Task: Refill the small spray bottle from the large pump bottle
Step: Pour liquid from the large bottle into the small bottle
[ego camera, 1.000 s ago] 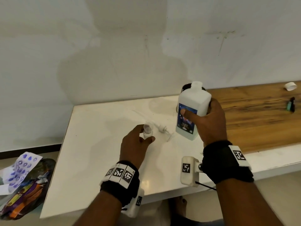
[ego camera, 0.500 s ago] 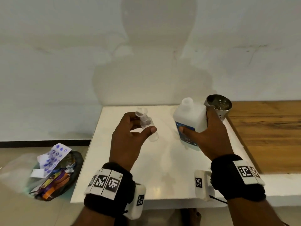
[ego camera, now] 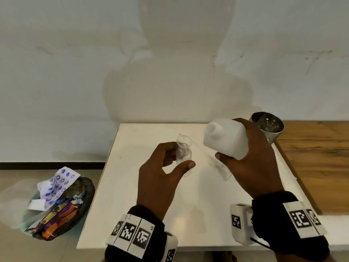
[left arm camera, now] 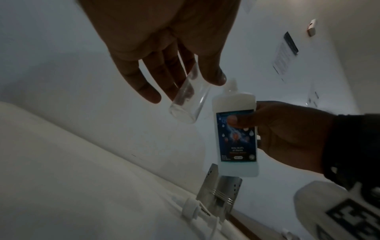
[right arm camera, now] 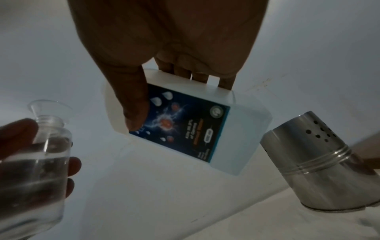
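1. Our left hand point(ego camera: 160, 173) grasps the small spray bottle point(ego camera: 183, 156) between thumb and fingers, holding it up above the white table point(ego camera: 143, 214), left of centre.
2. A clear little funnel point(ego camera: 182, 139) sits in the small bottle's neck; the right wrist view shows clear liquid part way up the bottle.
3. Our right hand point(ego camera: 253, 163) is wrapped round the large pump bottle point(ego camera: 224, 140), thumb on its blue label and fingers behind, with the body tilted so the open neck points left toward the funnel. The neck is near the funnel but apart from it.
4. The pump head point(left arm camera: 192, 209) lies on the table near the steel holder, off the large bottle.
5. A perforated steel holder point(ego camera: 268, 127) stands at the far right corner of the white table, just behind our right hand.
6. The white table is glossy and butts against a plain pale wall point(ego camera: 170, 63), which carries our shadow.
7. To the right, a wooden surface point(ego camera: 317, 157) adjoins the white one.
8. On the floor at the left lies a dark bag of wrappers and paper point(ego camera: 56, 205), well apart from the bottles.
9. A dark skirting strip point(ego camera: 51, 165) runs along the foot of the wall on the left.
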